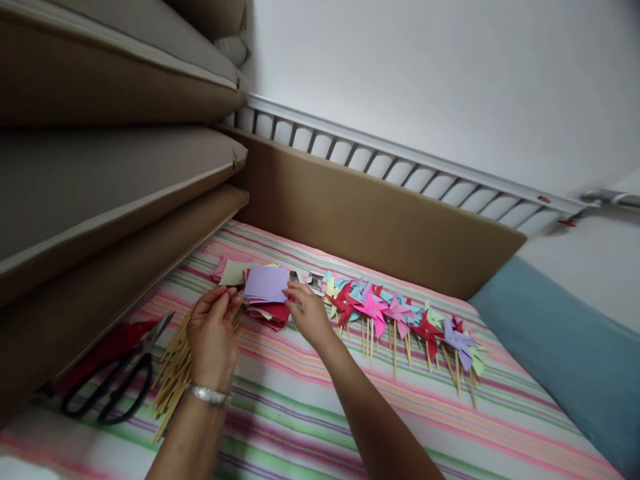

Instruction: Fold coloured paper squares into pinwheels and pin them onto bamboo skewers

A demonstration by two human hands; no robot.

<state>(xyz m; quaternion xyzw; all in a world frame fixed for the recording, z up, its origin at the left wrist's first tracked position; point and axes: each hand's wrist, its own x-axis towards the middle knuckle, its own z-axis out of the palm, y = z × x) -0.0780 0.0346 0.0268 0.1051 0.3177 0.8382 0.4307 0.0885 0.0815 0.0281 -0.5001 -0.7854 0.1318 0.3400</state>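
Observation:
A stack of coloured paper squares lies on the striped cloth, with a purple paper square (267, 283) on top and red and yellow edges below. My right hand (309, 312) is at the stack's right side, its bent fingers on the purple square's edge. To the left of the stack, my left hand (214, 330) has its thumb and fingertips drawn together. They are close to the lower edge of a pale green paper square (234, 272); whether anything is between them is unclear. Thin wooden sticks (175, 360) lie in a bundle beneath and beside my left hand.
Finished paper pinwheels (373, 307) on sticks lie in a row to the right. Black-handled scissors (125, 380) rest beside a red item (113, 350) at left. Stacked cushions (110, 193) rise on the left; a brown board (370, 207) stands behind, before a radiator (400, 163).

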